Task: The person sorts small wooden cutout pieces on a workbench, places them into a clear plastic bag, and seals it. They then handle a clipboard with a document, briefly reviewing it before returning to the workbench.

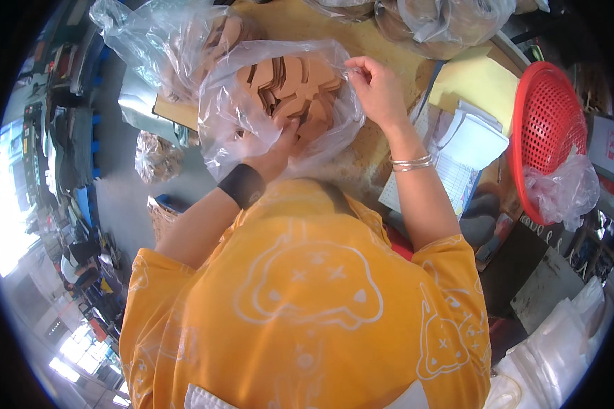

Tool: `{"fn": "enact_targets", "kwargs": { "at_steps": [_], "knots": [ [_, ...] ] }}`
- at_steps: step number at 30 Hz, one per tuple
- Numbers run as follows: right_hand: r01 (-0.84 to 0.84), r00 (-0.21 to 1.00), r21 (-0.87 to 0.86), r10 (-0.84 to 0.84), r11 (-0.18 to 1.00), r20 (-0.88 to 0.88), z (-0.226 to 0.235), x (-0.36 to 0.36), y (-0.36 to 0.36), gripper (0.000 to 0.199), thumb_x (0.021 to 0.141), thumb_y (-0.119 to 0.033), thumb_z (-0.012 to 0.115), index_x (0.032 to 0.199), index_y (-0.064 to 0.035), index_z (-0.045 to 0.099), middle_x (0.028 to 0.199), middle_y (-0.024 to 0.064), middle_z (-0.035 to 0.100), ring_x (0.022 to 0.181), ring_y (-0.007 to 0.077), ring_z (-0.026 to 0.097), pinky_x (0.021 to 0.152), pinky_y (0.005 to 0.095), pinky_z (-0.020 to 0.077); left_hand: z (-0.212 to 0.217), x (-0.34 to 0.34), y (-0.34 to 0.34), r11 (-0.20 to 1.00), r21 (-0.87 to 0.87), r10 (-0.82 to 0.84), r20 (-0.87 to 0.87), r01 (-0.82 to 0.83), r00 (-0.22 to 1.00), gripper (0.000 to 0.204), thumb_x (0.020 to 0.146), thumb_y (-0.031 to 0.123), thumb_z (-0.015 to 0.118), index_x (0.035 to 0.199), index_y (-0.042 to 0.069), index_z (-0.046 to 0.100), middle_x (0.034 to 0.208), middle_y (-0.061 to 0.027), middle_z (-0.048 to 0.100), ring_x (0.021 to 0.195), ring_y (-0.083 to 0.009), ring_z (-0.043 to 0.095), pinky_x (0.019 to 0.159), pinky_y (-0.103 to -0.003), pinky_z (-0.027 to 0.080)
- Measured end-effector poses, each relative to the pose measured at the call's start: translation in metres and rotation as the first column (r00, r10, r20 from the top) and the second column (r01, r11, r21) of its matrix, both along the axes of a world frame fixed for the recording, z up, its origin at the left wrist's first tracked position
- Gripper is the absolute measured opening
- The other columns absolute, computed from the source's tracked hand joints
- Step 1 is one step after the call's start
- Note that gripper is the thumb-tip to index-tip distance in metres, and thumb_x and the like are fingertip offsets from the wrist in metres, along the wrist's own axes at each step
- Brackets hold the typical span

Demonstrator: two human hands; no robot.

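Note:
A clear plastic bag [218, 112] lies wide-mouthed on the yellowish table in front of me. Stacks of flat, tan-brown cut-out pieces [300, 85] fill it; their material I cannot make out. My left hand [274, 153], with a black band at the wrist, reaches into the near side of the bag. Its fingers lie apart against the pieces, the tips partly hidden among them. At the bag's right rim my right hand [378, 92] pinches the plastic between thumb and fingers. Silvery bangles circle that wrist.
Another clear bag of brown pieces [215, 34] stands at the far left, and more filled bags [443, 27] at the back. Papers [471, 140] and a yellow sheet [474, 85] lie to the right. Beyond them a red perforated basket [549, 123] leans on its side.

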State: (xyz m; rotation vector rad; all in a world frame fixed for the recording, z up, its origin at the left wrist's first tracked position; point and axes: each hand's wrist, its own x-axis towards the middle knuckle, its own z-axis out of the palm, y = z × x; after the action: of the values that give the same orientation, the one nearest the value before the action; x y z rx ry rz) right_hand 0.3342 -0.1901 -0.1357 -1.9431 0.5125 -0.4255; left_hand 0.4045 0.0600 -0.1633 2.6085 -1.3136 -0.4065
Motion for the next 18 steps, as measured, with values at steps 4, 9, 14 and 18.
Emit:
{"fn": "enact_targets", "kwargs": {
  "at_steps": [4, 9, 14, 18],
  "knots": [
    [0.005, 1.000, -0.047, -0.004, 0.999, 0.024, -0.001, -0.010, -0.003, 0.019, 0.082, -0.010, 0.060, 0.100, -0.0045, 0.065, 0.077, 0.0055, 0.063, 0.068, 0.0134, 0.057, 0.066, 0.0273, 0.0469, 0.047, 0.006, -0.007, 0.977, -0.181, 0.106, -0.032, -0.110, 0.994, 0.027, 0.077, 0.000, 0.057, 0.104, 0.005, 0.059, 0.094, -0.0113, 0.057, 0.086, -0.0262, 0.054, 0.080, -0.033, 0.044],
    [0.049, 0.997, 0.034, -0.047, 0.998, -0.056, -0.003, -0.009, -0.001, 0.024, 0.081, -0.012, 0.062, 0.105, -0.0059, 0.063, 0.079, 0.0052, 0.062, 0.072, 0.0158, 0.058, 0.070, 0.0292, 0.0476, 0.098, -0.044, -0.025, 0.972, -0.124, 0.041, -0.747, -0.200, 0.663, 0.010, 0.077, 0.007, 0.067, 0.086, 0.006, 0.063, 0.088, -0.0088, 0.059, 0.077, -0.0216, 0.056, 0.071, -0.032, 0.046],
    [0.237, 0.962, -0.067, -0.225, 0.969, 0.158, 0.007, -0.002, 0.000, 0.031, 0.080, -0.015, 0.063, 0.110, -0.0085, 0.059, 0.082, 0.0067, 0.060, 0.089, 0.0244, 0.054, 0.081, 0.0361, 0.0444, 0.090, -0.078, -0.043, 0.854, -0.259, -0.506, -0.613, 0.451, 0.606, 0.011, 0.081, 0.018, 0.060, 0.080, 0.008, 0.066, 0.087, -0.0092, 0.060, 0.082, -0.0264, 0.058, 0.074, -0.036, 0.048],
    [0.233, 0.968, -0.178, -0.211, 0.956, 0.134, 0.015, -0.008, -0.006, 0.020, 0.080, -0.018, 0.065, 0.097, -0.0071, 0.063, 0.082, 0.0061, 0.060, 0.088, 0.0255, 0.054, 0.078, 0.0380, 0.0433, 0.076, -0.072, -0.042, 0.776, -0.389, -0.624, -0.361, 0.496, 0.693, 0.015, 0.080, 0.022, 0.058, 0.085, 0.011, 0.066, 0.086, -0.0106, 0.061, 0.084, -0.0292, 0.058, 0.074, -0.040, 0.048]
  ]
}}
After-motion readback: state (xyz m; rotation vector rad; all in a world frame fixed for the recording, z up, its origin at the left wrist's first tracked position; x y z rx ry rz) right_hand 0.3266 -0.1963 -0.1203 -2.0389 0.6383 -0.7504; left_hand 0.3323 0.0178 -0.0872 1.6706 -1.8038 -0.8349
